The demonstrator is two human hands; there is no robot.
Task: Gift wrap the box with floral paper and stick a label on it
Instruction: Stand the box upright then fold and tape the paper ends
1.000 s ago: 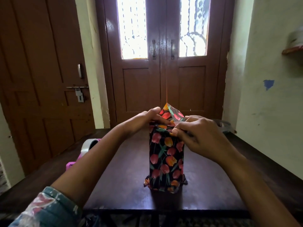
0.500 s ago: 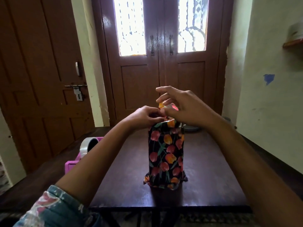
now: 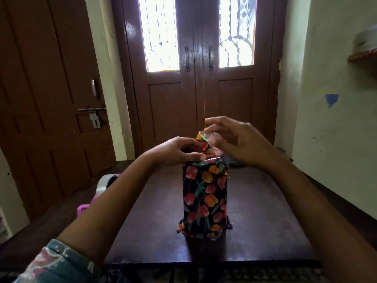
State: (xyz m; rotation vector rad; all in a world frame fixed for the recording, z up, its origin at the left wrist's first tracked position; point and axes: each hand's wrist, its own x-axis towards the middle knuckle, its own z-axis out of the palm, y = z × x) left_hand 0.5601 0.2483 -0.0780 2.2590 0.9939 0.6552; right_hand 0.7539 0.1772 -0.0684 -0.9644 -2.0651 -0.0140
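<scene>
box (image 3: 205, 199): it stands upright on the table (image 3: 265, 211), midway between the left and right edges and closer to the near edge than the far one
floral paper (image 3: 201, 137): it covers every side you can see; a pointed flap sticks up at the top and the bottom end lies crumpled on the table
left hand (image 3: 175, 150): your fingers curl over the top of the box and pinch the folded paper there, with the thumb on the near top edge
right hand (image 3: 238, 141): it is at the upright flap with its fingers bent; they are blurred, so you cannot tell whether they grip the paper
tape dispenser (image 3: 106, 184): pink, with a clear roll, at the left edge of the table, partly behind your left forearm
sleeve (image 3: 55, 264): patterned, on your left arm, beyond the table's near left corner
</scene>
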